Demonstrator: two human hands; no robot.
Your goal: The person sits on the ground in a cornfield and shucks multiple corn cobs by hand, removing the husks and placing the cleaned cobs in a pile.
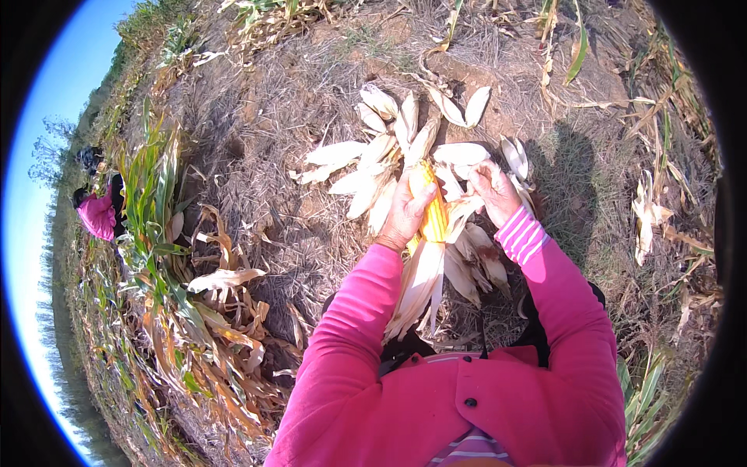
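My left hand is wrapped around a yellow corn ear, its thumb lying across the bare kernels. Pale dry husk leaves hang from the ear's lower end towards my lap. To the right, my right hand has its fingers curled in at the edge of a peeled husk strip that runs out from the ear. Part of that strip is hidden by the fingers. Beneath and beyond both hands, several ears in pale husks lie in a loose heap on the ground.
Dry cornstalks with green and brown leaves lie along the left. Loose husks rest on the ground at right, near more stalks. A person in a pink top is farther off at the left edge. Dry straw covers the soil.
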